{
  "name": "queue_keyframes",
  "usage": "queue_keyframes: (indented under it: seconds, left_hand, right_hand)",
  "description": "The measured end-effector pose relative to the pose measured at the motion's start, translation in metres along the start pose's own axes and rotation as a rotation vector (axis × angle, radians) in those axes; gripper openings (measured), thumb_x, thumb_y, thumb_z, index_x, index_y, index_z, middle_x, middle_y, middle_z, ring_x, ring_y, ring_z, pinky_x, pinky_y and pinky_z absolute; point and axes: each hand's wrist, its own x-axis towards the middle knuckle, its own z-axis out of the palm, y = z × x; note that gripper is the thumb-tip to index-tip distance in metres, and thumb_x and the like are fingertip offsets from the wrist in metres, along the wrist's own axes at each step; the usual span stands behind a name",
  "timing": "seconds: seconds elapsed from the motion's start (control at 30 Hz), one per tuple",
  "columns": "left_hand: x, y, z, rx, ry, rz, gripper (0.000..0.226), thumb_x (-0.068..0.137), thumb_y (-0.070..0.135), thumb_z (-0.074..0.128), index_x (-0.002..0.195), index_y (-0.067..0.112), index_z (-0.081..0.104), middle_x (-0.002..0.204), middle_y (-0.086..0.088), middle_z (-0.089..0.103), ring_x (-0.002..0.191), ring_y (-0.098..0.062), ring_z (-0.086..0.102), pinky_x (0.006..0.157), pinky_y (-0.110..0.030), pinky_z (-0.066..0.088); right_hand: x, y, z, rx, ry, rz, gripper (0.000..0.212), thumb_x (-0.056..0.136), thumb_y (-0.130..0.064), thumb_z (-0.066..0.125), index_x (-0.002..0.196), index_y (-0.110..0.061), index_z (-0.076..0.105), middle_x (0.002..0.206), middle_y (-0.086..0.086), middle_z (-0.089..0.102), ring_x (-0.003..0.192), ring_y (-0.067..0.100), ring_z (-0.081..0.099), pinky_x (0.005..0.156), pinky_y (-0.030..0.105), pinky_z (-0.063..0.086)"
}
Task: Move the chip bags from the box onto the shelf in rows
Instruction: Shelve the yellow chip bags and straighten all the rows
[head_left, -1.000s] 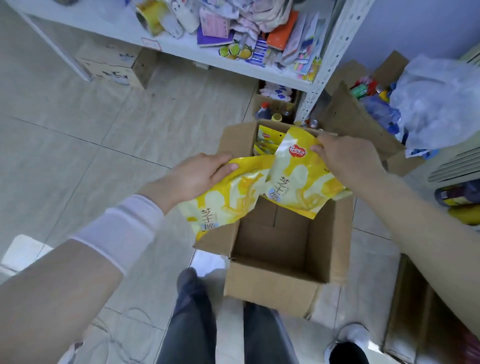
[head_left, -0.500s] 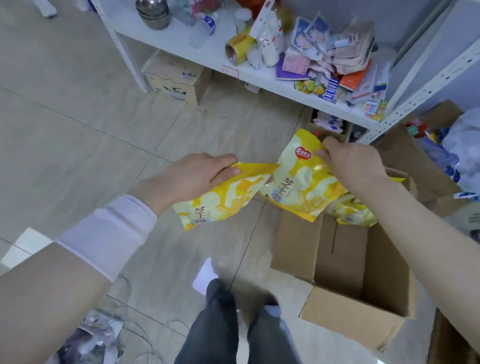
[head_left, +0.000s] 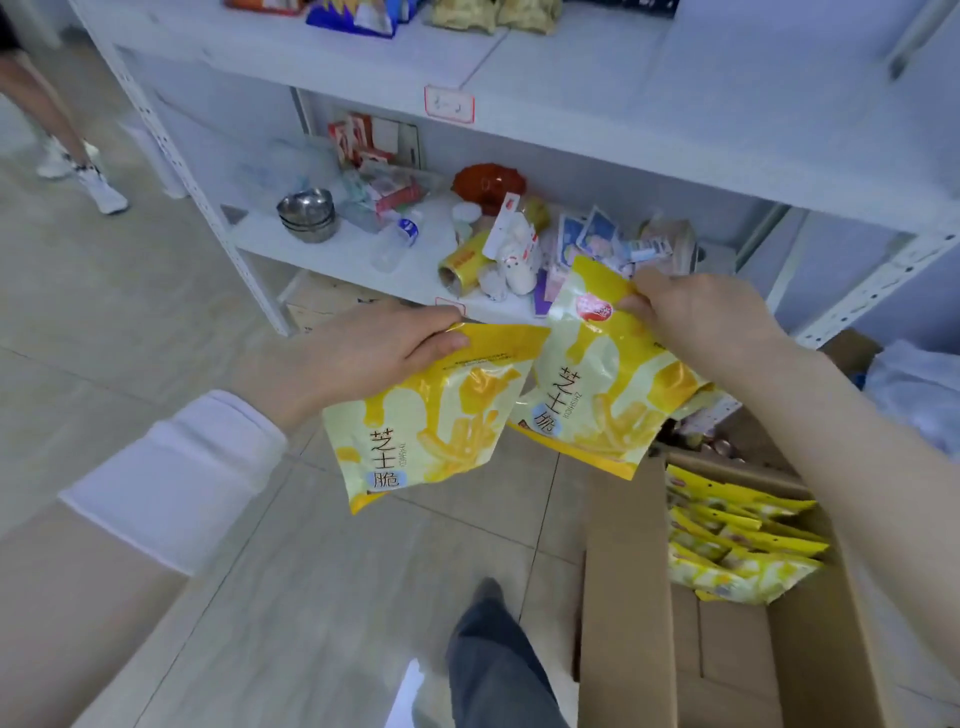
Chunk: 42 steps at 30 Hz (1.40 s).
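- Left bag (head_left: 431, 415): flat, glossy yellow-and-cream foil pouch, lightly crinkled. It hangs from its top edge.
- Left hand (head_left: 358, 353): back facing up, fingers curled over that top edge and gripping it.
- Right bag (head_left: 597, 384): identical pouch, tilted.
- Right hand (head_left: 696, 317): fingers curled, pinching the right bag's top corner.
- Both bags are held in the air, side by side, before the white perforated-metal shelf (head_left: 571, 78).
- Box (head_left: 623, 597): open brown cardboard on the tiled floor (head_left: 156, 312), with more bags (head_left: 743, 545) stacked inside.
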Motion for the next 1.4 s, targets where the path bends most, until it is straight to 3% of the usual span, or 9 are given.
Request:
queue_keyframes:
  seconds: [0.2,0.33,0.43,0.7,0.87,1.03,1.23,1.33,1.4]
  left_hand:
    - [0.097,-0.02,-0.066,0.066,0.06,0.059,0.027,0.092,0.048,0.023,0.073,0.03,0.032,0.06,0.008,0.04,0.059,-0.017,0.043,0.058,-0.034,0.032]
    - [0.158,-0.041,-0.103,0.106,0.119,0.105,0.038,0.09,0.057,0.022,0.08,0.026,0.041,0.072,0.005,0.052,0.07,-0.018,0.051,0.06,-0.033,0.035]
    - [0.2,-0.058,-0.13,0.095,0.163,0.135,0.056,0.087,0.066,0.016,0.083,0.018,0.045,0.063,0.003,0.049,0.06,-0.016,0.049,0.057,-0.035,0.037]
    - [0.313,-0.112,-0.192,0.226,0.146,0.276,0.027,0.078,0.054,0.016,0.067,0.031,0.025,0.056,0.009,0.037,0.052,-0.001,0.035,0.048,-0.022,0.021]
    - [0.38,-0.157,-0.231,0.179,0.27,0.452,0.043,0.084,0.062,0.015,0.08,0.025,0.036,0.052,0.009,0.037,0.048,0.0,0.036,0.046,-0.021,0.021]
    - [0.443,-0.185,-0.255,0.206,0.279,0.537,0.035,0.082,0.061,0.014,0.072,0.031,0.03,0.05,0.009,0.035,0.043,-0.002,0.034,0.045,-0.018,0.016]
    - [0.534,-0.21,-0.251,0.147,0.331,0.637,0.038,0.09,0.052,0.022,0.076,0.022,0.039,0.043,0.011,0.029,0.035,-0.002,0.031,0.04,-0.015,0.02]
    - [0.582,-0.208,-0.249,0.125,0.357,0.66,0.032,0.091,0.05,0.024,0.075,0.025,0.034,0.043,0.01,0.025,0.039,-0.005,0.038,0.037,-0.015,0.017]
    - [0.616,-0.203,-0.246,0.136,0.377,0.676,0.03,0.092,0.049,0.025,0.074,0.025,0.031,0.044,0.008,0.03,0.035,-0.003,0.029,0.04,-0.015,0.016]
  right_hand:
    - [0.075,0.071,-0.017,-0.099,0.153,0.027,0.037,0.088,-0.031,0.045,0.073,0.001,0.056,0.039,0.016,0.047,0.028,0.028,0.047,0.044,0.023,0.03]
    - [0.122,0.109,-0.028,-0.103,0.106,0.027,0.03,0.084,-0.021,0.063,0.072,0.004,0.052,0.037,0.017,0.044,0.027,0.031,0.044,0.046,0.017,0.021]
    - [0.159,0.134,-0.029,-0.12,0.065,0.055,0.028,0.083,-0.017,0.067,0.073,0.004,0.052,0.038,0.016,0.043,0.027,0.03,0.043,0.048,0.013,0.014]
    - [0.269,0.205,-0.01,-0.222,0.107,0.129,0.029,0.082,-0.016,0.068,0.072,0.005,0.051,0.038,0.016,0.044,0.029,0.031,0.044,0.048,0.016,0.018]
    - [0.34,0.243,-0.009,-0.299,0.097,0.244,0.035,0.094,-0.031,0.049,0.089,0.004,0.053,0.059,0.025,0.056,0.054,0.042,0.056,0.051,0.033,0.027]
    - [0.397,0.288,0.007,-0.323,0.077,0.309,0.039,0.097,-0.037,0.038,0.1,0.0,0.051,0.075,0.025,0.06,0.07,0.042,0.058,0.056,0.036,0.028]
    - [0.443,0.356,0.045,-0.328,0.147,0.235,0.029,0.087,-0.019,0.062,0.076,0.005,0.053,0.044,0.02,0.049,0.034,0.035,0.048,0.046,0.026,0.028]
    - [0.465,0.396,0.062,-0.312,0.147,0.173,0.03,0.087,-0.02,0.059,0.072,0.004,0.05,0.04,0.014,0.043,0.028,0.029,0.042,0.045,0.021,0.025]
    - [0.479,0.426,0.073,-0.311,0.161,0.146,0.031,0.087,-0.023,0.055,0.072,0.003,0.051,0.04,0.014,0.043,0.028,0.029,0.042,0.045,0.02,0.023]
